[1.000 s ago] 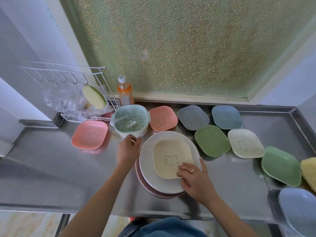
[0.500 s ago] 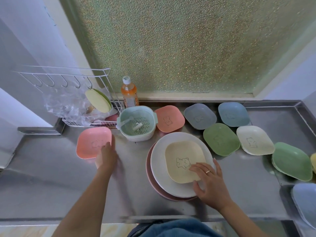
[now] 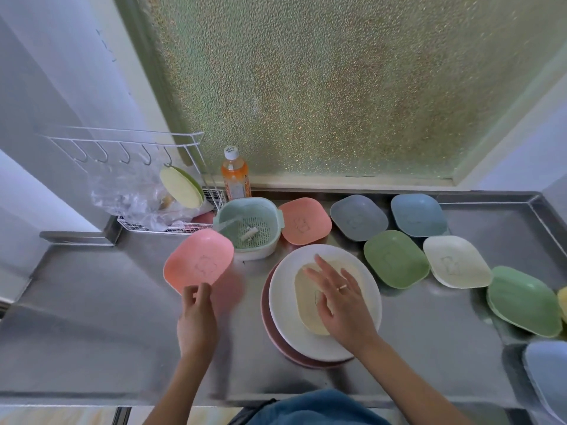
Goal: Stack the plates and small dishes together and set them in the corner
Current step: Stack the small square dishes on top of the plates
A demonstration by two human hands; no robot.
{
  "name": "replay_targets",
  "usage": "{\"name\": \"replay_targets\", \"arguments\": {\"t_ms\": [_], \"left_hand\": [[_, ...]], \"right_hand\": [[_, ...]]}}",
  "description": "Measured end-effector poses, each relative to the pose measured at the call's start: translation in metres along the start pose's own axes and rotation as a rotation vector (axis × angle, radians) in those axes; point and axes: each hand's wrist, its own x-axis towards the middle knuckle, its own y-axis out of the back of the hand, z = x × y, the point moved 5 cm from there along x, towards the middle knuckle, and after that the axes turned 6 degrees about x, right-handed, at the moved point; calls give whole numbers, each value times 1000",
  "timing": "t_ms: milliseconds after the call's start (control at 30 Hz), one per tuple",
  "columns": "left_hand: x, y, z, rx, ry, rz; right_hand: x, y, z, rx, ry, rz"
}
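My left hand pinches the near edge of a pink small dish and holds it tilted just above the steel counter, left of the stack. The stack is a white plate on a pink plate, with a cream small dish on top. Over that cream dish my right hand lies flat with its fingers spread. Further small dishes lie in rows to the right: pink, grey, blue, green, cream, green.
A mint colander bowl stands behind the stack, an orange bottle at the window ledge. A wire rack with a plastic bag and a yellow-green dish fills the back left corner. Another blue dish is at the right edge.
My left hand went from the stack to the pink dish at the left, took hold of its edge and lifted it toward the stack. My right hand slid up onto the cream dish.
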Motion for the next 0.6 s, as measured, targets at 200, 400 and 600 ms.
{"name": "replay_targets", "arguments": {"t_ms": [200,400,600], "left_hand": [[-26,15,48,-188,-91,-94],[-43,13,132,-74,-506,-132],[-62,-28,139,-6,-877,-55]], "right_hand": [[11,5,-9,37,106,-12],[-5,24,18,39,42,149],[-50,35,60,-125,-39,172]]}}
